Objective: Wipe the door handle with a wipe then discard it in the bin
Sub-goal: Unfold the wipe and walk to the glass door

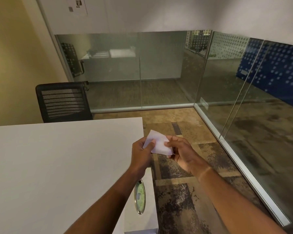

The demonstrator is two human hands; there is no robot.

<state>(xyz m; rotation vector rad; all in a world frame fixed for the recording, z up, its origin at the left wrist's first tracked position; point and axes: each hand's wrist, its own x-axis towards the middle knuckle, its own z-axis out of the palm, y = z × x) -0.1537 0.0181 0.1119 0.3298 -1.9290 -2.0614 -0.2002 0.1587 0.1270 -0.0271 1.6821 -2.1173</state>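
A white wipe [159, 143] is held between both hands just past the right edge of a white table, above the carpet. My left hand [141, 153] pinches its left edge with thumb and fingers. My right hand [181, 153] grips its right side, thumb on top. The wipe looks folded into a rough triangle. No door handle and no bin are in view.
The white table [57, 166] fills the lower left, with a metal-rimmed oval opening [140, 196] in its side panel. A black mesh chair [63, 103] stands behind it. Glass partitions [159, 70] run along the back and the right, above patterned carpet [184, 191].
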